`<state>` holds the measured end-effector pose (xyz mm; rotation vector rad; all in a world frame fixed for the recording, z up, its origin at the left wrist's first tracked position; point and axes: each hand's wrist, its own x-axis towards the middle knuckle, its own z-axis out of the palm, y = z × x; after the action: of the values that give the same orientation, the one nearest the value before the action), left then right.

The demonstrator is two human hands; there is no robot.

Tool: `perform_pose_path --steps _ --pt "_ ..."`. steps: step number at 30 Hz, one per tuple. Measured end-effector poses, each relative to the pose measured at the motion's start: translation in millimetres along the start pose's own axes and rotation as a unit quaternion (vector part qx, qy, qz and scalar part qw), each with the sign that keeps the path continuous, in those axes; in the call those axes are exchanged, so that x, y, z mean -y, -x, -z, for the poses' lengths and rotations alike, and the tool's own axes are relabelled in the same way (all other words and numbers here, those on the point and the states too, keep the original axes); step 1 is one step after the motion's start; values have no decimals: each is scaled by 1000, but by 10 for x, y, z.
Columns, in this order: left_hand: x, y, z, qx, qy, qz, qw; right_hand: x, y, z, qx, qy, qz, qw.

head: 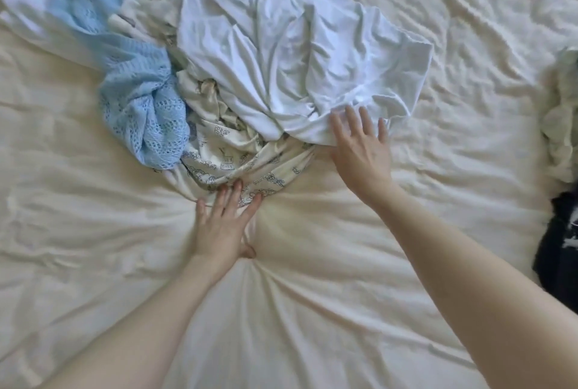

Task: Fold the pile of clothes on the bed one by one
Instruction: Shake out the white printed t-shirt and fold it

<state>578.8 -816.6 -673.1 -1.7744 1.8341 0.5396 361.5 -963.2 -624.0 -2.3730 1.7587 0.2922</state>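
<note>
Clothes lie in a messy pile on the bed (312, 263), near the middle and toward the top. On top is a white shirt (281, 54), all crumpled. Under it, closer to the person, is a cream cloth (237, 154) with small blue drawings on it. A blue knit (137, 107) with little holes lies on the left side of the pile and runs up to the top left corner.

The left hand (222, 226) lies flat on the sheet with its fingers straight. The fingertips touch the near edge of the cream cloth. It holds nothing. The sheet bunches into folds around this hand.

The right hand (359, 148) is flat too, with the fingers spread. The fingers rest on the near edge of the white shirt. It grips nothing.

At the right edge of the bed, well apart from the pile, lie a pale cloth (563, 113) and a dark cloth (560, 241). Both are cut off by the edge of the view.
</note>
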Motion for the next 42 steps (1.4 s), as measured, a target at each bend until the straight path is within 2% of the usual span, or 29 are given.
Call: perform_pose_path --steps 3,5,7,9,14,16,18,20,22,25,29,32,33,35,37,38,40,41,42 --pt "-13 -31 33 12 0 8 1000 -31 -133 -71 -19 -22 -9 1000" --pt "-18 -24 73 23 3 10 1000 7 -70 -58 -43 -120 -45 991" --pt "-17 -20 111 25 0 9 1000 68 55 9 -45 -228 -103 967" --pt "-19 -20 170 32 3 6 999 106 231 98 -53 -288 -118 949" --pt "54 23 614 156 36 -21 987 148 869 548 2 -397 -104 912" --pt "117 158 898 173 70 -36 982 83 1153 828 11 -410 -124 903" --pt "137 436 1146 137 117 -56 982 5 1391 1139 10 -418 -136 898" --pt "118 820 1319 86 209 -65 972 -13 1547 1467 13 -418 -135 898" --pt "74 1251 1508 31 297 -71 952 25 1624 1854 15 -424 -142 894" --pt "-34 1797 1921 -62 372 -128 917 88 1700 2501 -31 -451 -174 875" --pt "-147 2403 2675 -116 463 -205 854 196 1922 3318 -79 -528 -195 823" --pt "-247 2878 3052 -125 413 -243 869 245 2151 3849 -122 -604 -216 757" --pt "-272 3029 3138 -144 390 -245 876 246 2231 4017 -134 -624 -221 737" --pt "-268 3262 3287 -223 371 -246 867 222 2381 4290 -149 -636 -225 723" --pt "-216 3448 3472 -264 405 -238 842 195 2534 4502 -158 -652 -221 708" --pt "-191 3528 3591 -260 442 -229 828 166 2597 4592 -155 -678 -217 685" --pt "-158 3712 3874 -229 542 -218 779 107 2759 4745 -128 -756 -182 616" --pt "-160 3786 4023 -208 594 -211 747 82 2858 4811 -115 -785 -148 591" --pt "-167 3850 4160 -190 638 -200 719 64 2958 4861 -110 -796 -111 585"
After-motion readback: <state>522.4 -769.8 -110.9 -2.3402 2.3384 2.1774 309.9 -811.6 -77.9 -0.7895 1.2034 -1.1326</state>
